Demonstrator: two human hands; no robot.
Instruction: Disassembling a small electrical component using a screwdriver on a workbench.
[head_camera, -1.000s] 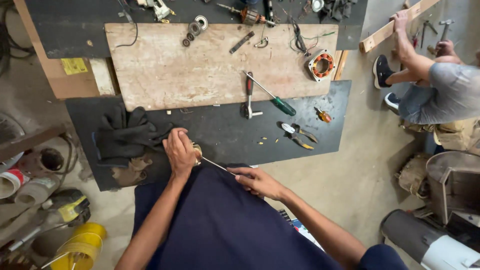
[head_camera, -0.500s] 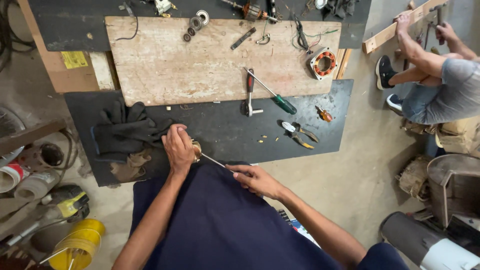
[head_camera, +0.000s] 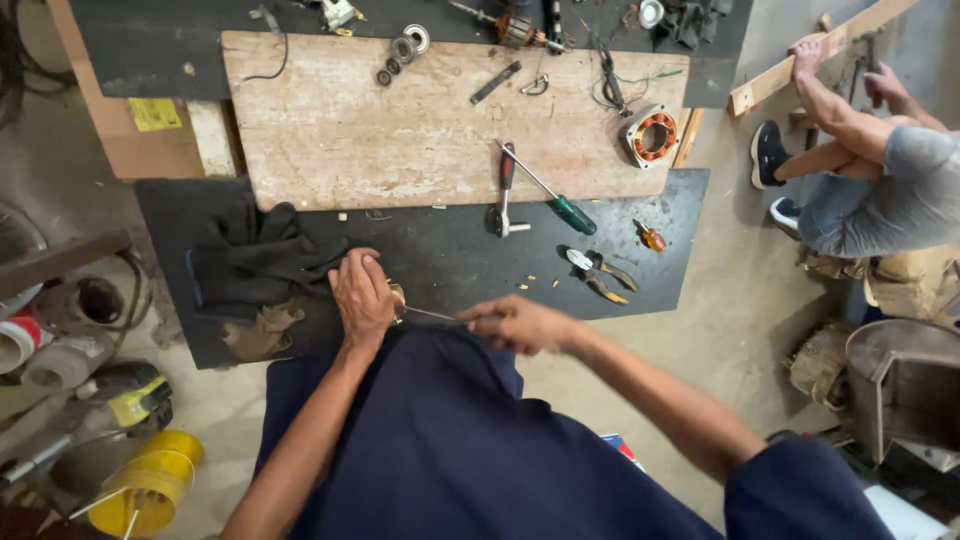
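Observation:
My left hand (head_camera: 362, 292) is closed over a small brass-coloured part (head_camera: 398, 297) at the near edge of the black mat (head_camera: 450, 255). My right hand (head_camera: 517, 322) grips the handle end of a thin metal tool (head_camera: 432, 314) whose tip points into that part. Both hands sit just above my dark blue lap. The part is mostly hidden under my left fingers.
Black gloves (head_camera: 255, 260) lie left of my hand. A hammer (head_camera: 503, 195), green-handled screwdriver (head_camera: 560, 202) and pliers (head_camera: 600, 272) lie on the mat. A wooden board (head_camera: 350, 130) carries bearings (head_camera: 405, 45) and a copper-wound stator (head_camera: 652, 135). Another person (head_camera: 870, 180) sits at right.
My right hand has shifted slightly and blurs with motion along the thin tool. My left hand stays clamped on the part. The view has tilted a little.

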